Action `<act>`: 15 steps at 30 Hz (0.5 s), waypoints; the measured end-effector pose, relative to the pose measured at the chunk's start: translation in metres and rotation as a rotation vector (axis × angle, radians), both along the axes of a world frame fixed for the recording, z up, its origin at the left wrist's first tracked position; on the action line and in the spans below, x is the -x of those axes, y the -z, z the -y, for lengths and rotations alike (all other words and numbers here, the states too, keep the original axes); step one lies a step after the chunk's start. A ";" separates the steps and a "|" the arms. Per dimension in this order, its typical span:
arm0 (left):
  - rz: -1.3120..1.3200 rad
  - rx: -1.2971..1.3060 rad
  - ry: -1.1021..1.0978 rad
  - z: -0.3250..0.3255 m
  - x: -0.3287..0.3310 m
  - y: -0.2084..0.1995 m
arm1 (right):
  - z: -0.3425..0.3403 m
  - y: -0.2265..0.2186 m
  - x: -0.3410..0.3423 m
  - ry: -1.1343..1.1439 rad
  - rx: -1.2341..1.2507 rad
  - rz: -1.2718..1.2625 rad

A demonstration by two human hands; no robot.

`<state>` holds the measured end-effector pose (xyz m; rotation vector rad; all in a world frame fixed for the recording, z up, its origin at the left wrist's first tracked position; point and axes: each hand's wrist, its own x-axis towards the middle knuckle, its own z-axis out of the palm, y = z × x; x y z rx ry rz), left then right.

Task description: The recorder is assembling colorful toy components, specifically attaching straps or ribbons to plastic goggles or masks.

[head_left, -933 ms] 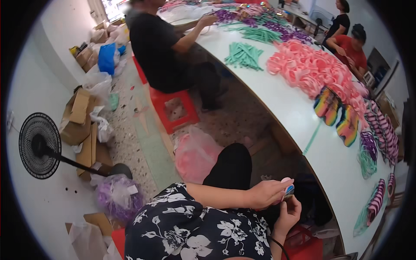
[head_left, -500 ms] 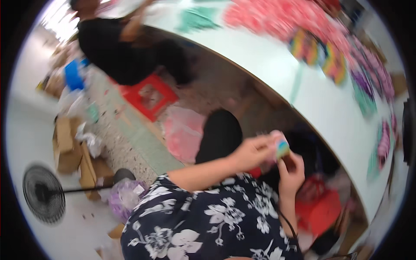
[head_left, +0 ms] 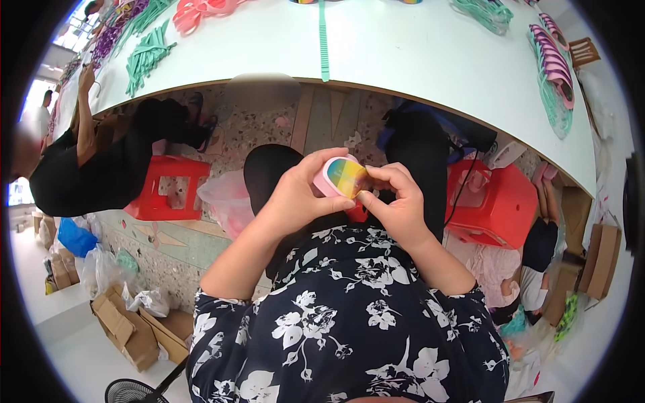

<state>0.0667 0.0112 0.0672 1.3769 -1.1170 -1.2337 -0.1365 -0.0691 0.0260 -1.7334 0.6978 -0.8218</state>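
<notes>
Over my lap, my left hand (head_left: 293,191) is closed around a small pink-rimmed piece (head_left: 322,184) with a rainbow mirrored face, which looks like a swim goggle lens cup. Thumb and fingers of my right hand (head_left: 399,201) pinch the yellow right end of its shiny face. Both hands are on it at once, below the table's near edge. The mirrored side tilts up toward me, while its underside is hidden by my left palm.
Ahead curves a white table (head_left: 430,54) with a ribbed teal strap (head_left: 324,43), teal strap bundles (head_left: 148,57) and a pink-purple stack of goggle-like pieces (head_left: 554,64). Red stools (head_left: 497,208) stand beneath. A person in black (head_left: 87,174) sits left. Cardboard boxes (head_left: 127,329) and a fan (head_left: 131,391) are behind left.
My view has swung, so the table now lies straight ahead. Both hands still hold the goggle lens cup, now with its rainbow face turned up and my right fingers pinching its end.
</notes>
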 end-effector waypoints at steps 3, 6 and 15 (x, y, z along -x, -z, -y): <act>0.169 -0.075 0.073 0.007 -0.015 -0.015 | -0.001 -0.006 -0.002 -0.034 0.000 -0.028; 0.310 -0.089 0.173 0.017 -0.022 -0.027 | -0.003 -0.002 -0.005 -0.018 -0.036 0.001; 0.113 -0.059 0.041 0.015 -0.006 -0.003 | 0.004 0.000 -0.004 0.014 -0.041 0.028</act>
